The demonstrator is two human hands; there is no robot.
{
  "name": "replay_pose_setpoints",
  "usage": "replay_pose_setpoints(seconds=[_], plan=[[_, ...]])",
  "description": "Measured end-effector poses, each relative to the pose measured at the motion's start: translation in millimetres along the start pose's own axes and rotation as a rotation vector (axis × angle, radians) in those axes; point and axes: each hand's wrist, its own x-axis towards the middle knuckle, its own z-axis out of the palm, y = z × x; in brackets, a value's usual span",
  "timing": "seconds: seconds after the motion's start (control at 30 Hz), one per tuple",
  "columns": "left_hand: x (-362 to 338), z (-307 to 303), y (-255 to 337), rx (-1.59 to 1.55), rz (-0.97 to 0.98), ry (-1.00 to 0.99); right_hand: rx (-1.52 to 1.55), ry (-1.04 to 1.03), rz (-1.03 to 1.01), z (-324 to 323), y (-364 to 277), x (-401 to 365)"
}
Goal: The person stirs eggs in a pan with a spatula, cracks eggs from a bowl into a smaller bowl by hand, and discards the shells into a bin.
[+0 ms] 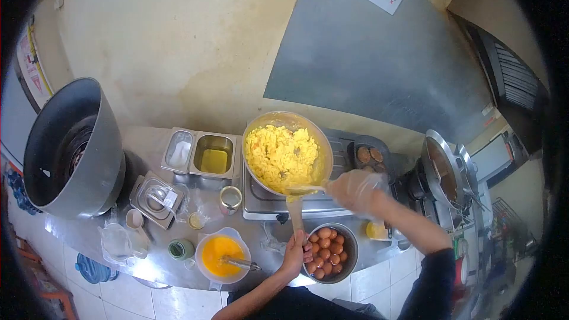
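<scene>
A large pan (325, 142) of yellow scrambled eggs (281, 154) stands over the left side of the stove. My left hand (294, 253) is closed around the lower end of the pan's long handle (295, 214). My right hand (360, 192), in a clear plastic glove and slightly blurred, grips a pale spatula (304, 189). The spatula's flat end is at the pan's near rim, close to where the handle joins. Just right of my left hand, a metal bowl (354, 261) holds several brown eggs (325, 252).
A whisk (242, 262) rests in a bowl of beaten egg (219, 252). Metal containers (214, 157) of oil and a white substance stand behind. A big grey pot (71, 148) is at far left. Browned patties lie in a dark pan (371, 153); a wok (441, 166) stands right.
</scene>
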Motion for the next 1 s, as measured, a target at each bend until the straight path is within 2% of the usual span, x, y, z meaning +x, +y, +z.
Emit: replay_pose_setpoints(seconds=[0.07, 0.1, 0.17, 0.2, 0.27, 0.3, 0.37, 0.5, 0.57, 0.63, 0.67, 0.73, 0.8, 0.87, 1.0], plan=[[2, -1, -3, -0.007, 0.012, -0.006, 0.018, -0.061, 0.202, 44, -13, 22], [2, -2, -5, -0.012, 0.024, -0.013, 0.021, -0.063, 0.207, 67, -7, 34], [3, -1, -6, -0.015, 0.023, -0.024, 0.068, 0.191, 0.326, 88, 12, 53], [3, -2, -6, -0.021, 0.020, -0.023, 0.067, 0.193, 0.326, 88, 25, 50], [3, -4, -3, -0.015, 0.019, -0.033, -0.064, -0.066, 0.168, 46, 54, 43], [2, -5, -2, -0.008, 0.005, -0.036, -0.065, -0.065, 0.158, 19, 54, 36], [1, -6, 0, 0.003, 0.004, -0.032, 0.015, -0.364, 0.170, -23, 53, 20], [1, -2, 3, 0.035, -0.046, -0.015, -0.060, -0.402, 0.053, 16, 14, 17], [-1, 0, 1, 0.034, -0.036, -0.028, 0.122, -0.148, 0.008, 54, -11, 28], [0, 4, 2, 0.029, -0.024, -0.040, 0.232, 0.042, 0.088, 63, -35, 57], [-2, 5, 1, 0.031, -0.025, -0.040, 0.232, 0.038, 0.083, 69, -42, 78], [0, 3, -3, 0.037, -0.020, -0.024, 0.383, 0.095, 0.343, 82, -43, 126], [6, 0, -14, 0.104, 0.101, 0.071, 0.436, 0.150, 0.340, 98, -12, 153], [1, 11, -11, 0.107, 0.126, 0.103, 0.485, 0.203, 0.354, 105, 1, 149], [1, 15, -10, 0.059, 0.130, 0.123, 0.773, 0.434, 0.500, 122, 3, 110]])
